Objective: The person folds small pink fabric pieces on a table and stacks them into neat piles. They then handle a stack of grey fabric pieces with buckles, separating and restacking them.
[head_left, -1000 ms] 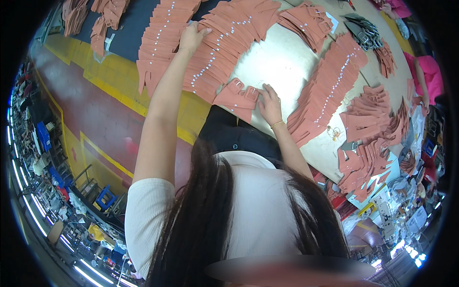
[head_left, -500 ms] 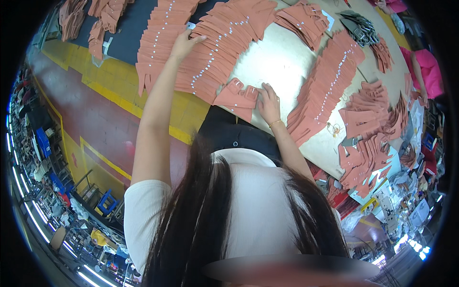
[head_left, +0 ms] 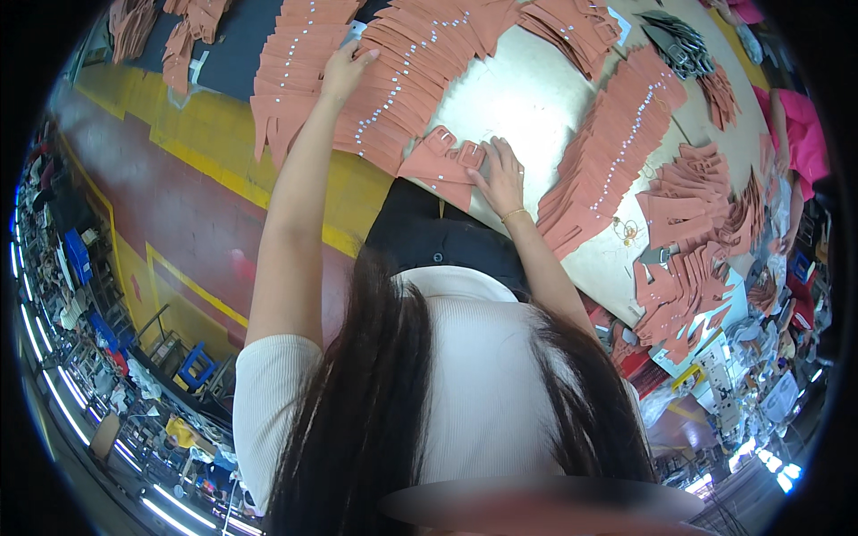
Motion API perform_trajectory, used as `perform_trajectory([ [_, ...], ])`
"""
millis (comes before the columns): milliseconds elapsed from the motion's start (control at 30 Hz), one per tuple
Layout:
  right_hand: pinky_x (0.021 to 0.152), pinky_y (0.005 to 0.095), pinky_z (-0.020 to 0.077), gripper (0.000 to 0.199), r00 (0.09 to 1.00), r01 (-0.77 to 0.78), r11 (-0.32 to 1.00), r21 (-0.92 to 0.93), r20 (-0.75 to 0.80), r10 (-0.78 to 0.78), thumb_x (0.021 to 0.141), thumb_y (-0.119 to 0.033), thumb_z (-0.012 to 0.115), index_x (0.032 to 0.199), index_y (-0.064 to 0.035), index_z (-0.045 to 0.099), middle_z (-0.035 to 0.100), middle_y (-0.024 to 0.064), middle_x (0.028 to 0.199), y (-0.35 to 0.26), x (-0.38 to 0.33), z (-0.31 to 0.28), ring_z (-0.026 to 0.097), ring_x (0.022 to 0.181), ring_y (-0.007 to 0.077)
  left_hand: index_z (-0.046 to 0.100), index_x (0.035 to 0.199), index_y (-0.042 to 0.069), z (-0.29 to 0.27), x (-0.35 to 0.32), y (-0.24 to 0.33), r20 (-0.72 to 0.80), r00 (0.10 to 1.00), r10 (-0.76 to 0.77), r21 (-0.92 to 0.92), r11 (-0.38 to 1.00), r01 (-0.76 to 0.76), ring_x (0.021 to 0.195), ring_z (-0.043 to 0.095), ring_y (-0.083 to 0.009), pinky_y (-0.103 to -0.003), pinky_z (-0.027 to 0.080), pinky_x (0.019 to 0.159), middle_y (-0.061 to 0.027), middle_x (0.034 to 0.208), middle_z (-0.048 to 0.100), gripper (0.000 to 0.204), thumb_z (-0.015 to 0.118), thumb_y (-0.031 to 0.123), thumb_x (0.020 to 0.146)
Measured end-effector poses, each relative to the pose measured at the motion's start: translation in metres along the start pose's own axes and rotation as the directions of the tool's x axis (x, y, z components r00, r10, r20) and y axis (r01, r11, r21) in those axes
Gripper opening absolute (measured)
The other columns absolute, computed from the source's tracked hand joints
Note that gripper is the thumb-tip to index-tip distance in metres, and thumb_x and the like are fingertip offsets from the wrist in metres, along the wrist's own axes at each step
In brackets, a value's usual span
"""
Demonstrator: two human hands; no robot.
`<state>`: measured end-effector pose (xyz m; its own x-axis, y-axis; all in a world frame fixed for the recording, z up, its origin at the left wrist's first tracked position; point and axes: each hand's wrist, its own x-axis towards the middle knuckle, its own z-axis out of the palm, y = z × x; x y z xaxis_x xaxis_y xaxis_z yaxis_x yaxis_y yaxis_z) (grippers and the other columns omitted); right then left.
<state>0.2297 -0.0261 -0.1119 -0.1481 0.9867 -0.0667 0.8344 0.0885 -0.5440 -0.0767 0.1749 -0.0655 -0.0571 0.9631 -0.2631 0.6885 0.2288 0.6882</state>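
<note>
My left hand [head_left: 343, 75] reaches out to the far left over overlapping salmon-coloured cut pieces [head_left: 393, 89] with small white labels. Its thumb stands apart from the fingers, and a white tag [head_left: 357, 29] lies just beyond the fingertips. My right hand [head_left: 502, 181] rests at the near edge of the pale table, fingers stretched out, with a bracelet at the wrist. Beside its thumb lies a salmon piece with two covered square buckles [head_left: 441, 140]. Whether the thumb touches that piece I cannot tell.
A second long row of labelled salmon pieces [head_left: 608, 152] lies right of my right hand. Dark straps with metal buckles [head_left: 677, 52] are at the far right. More salmon pieces [head_left: 684, 201] and a person in pink [head_left: 803, 134] are along the right side. Yellow-marked floor [head_left: 206, 161] lies left.
My left hand has shifted slightly farther away, near the white tag. The right hand's fingers have turned a little, its thumb now nearer the buckled piece. The view has shifted slightly.
</note>
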Motion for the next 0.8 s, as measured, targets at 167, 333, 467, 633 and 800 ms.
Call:
perform_trajectory([
  [167,0.100,0.0444,0.0312,0.061,1.000,0.018,0.999,-0.033,0.005,-0.018,0.075,-0.034,0.068,0.127,-0.0105,0.045,0.038,0.0126,0.136,-0.001,0.000,0.002,0.034,0.128,0.0303,0.054,0.080,-0.002,0.003,-0.001,0.004,-0.107,0.990,0.091,0.005,0.996,-0.091,0.063,0.049,-0.0228,-0.035,0.041,0.062,-0.0106,0.067,0.055,0.038,0.067,0.034,0.079],
  [333,0.101,0.0435,0.0286,0.061,1.000,0.009,1.000,-0.025,0.019,-0.008,0.076,-0.033,0.068,0.128,-0.0091,0.045,0.038,0.0122,0.136,0.002,-0.002,0.005,0.030,0.131,0.0284,0.058,0.105,0.001,0.003,-0.012,0.004,-0.160,0.975,0.153,0.133,0.982,-0.133,0.084,0.057,-0.0288,-0.037,0.045,0.076,-0.0153,0.091,0.061,0.041,0.066,0.033,0.080],
  [467,0.098,0.0410,0.0345,0.057,0.999,0.030,0.997,-0.067,-0.028,-0.031,0.076,-0.030,0.069,0.124,-0.0079,0.049,0.041,0.0136,0.133,0.001,-0.002,0.006,0.039,0.125,0.0295,0.053,0.118,0.003,-0.004,-0.046,-0.003,-0.267,0.920,0.288,0.232,0.945,-0.229,0.099,0.055,-0.0283,-0.037,0.045,0.084,-0.0156,0.111,0.057,0.044,0.064,0.027,0.083],
  [633,0.087,0.0293,0.0449,0.039,0.908,-0.390,0.754,0.528,0.355,0.221,0.083,-0.024,0.066,0.117,-0.0055,0.058,0.058,0.0129,0.114,0.001,0.050,-0.073,0.057,0.104,0.0198,0.053,0.119,0.008,-0.018,-0.117,-0.030,-0.403,0.886,0.227,0.126,0.973,-0.192,0.102,0.051,-0.0354,-0.043,0.041,0.089,-0.0184,0.108,0.054,0.037,0.059,0.017,0.084],
  [800,0.088,0.0298,0.0439,0.022,0.830,0.381,0.776,0.503,-0.556,-0.047,0.089,-0.021,0.051,0.107,-0.0095,0.054,0.060,0.0056,0.104,-0.052,0.050,-0.322,0.057,0.096,0.0161,0.052,0.116,0.007,0.018,-0.223,-0.083,-0.287,0.955,0.072,0.307,0.951,0.020,0.095,0.052,-0.0369,-0.045,0.043,0.084,-0.0199,0.101,0.052,0.033,0.054,0.012,0.084],
])
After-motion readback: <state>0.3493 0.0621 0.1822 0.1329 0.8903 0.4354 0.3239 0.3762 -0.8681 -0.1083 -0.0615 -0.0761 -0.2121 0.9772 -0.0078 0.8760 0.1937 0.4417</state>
